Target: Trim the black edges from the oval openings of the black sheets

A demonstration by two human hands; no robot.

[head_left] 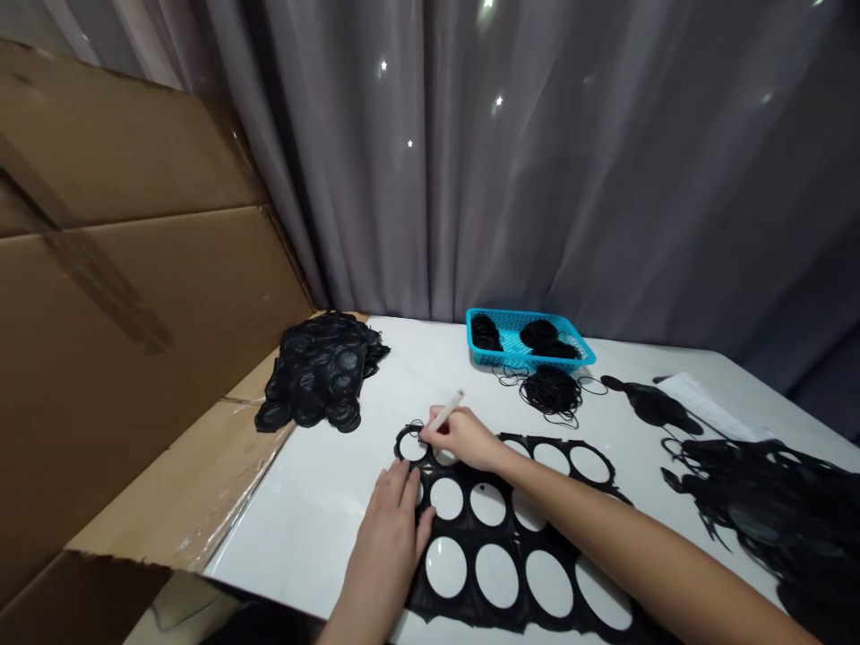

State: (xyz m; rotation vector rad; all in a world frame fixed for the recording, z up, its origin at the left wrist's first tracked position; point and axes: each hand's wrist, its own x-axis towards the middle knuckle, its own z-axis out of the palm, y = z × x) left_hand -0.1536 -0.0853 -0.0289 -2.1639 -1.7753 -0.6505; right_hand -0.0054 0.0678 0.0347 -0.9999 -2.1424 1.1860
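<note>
A thin black sheet with rows of large round holes [463, 528] lies flat on the white table, which shows through the holes. My left hand [393, 515] rests on the sheet's left edge, fingers stretched out and thumb apart. Closed round a slim white pen-like tool [449, 410], my right hand [463, 437] is at the sheet's far left corner. The tool leans with its upper end away from me; its tip is hard to make out beside the corner hole. A thin dark loop shows at that hole's far rim.
A blue basket [524, 342] holds black bundles, with a tangle of black cord [552, 391] before it. Black ring-patterned sheets [322, 372] are piled left beside a large cardboard box [134, 296]. Black scraps [772, 502] cover the right. A grey curtain [537, 179] hangs behind.
</note>
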